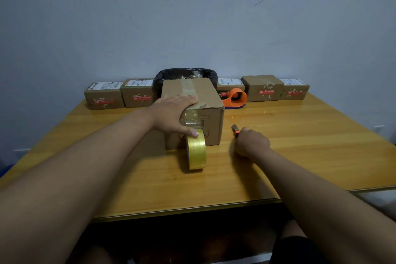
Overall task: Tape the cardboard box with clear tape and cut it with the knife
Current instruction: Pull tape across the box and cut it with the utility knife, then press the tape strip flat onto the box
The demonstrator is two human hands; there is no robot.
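A brown cardboard box (212, 126) stands in the middle of the wooden table (300, 146). Clear tape runs over its top and down its front face to a yellowish tape roll (196, 152) standing on edge on the table just in front of the box. My left hand (173, 113) lies flat on the box's top front edge, fingers spread over the tape, thumb touching the roll. To the right of the box, my right hand (251, 143) is closed around a knife (235, 129) with an orange and dark handle, whose tip pokes out toward the box.
Several small cardboard parcels (104, 97) with labels line the table's far edge against the wall. A black-lined bin (186, 73) sits behind the box. An orange tape dispenser (235, 98) lies at the back right of the box.
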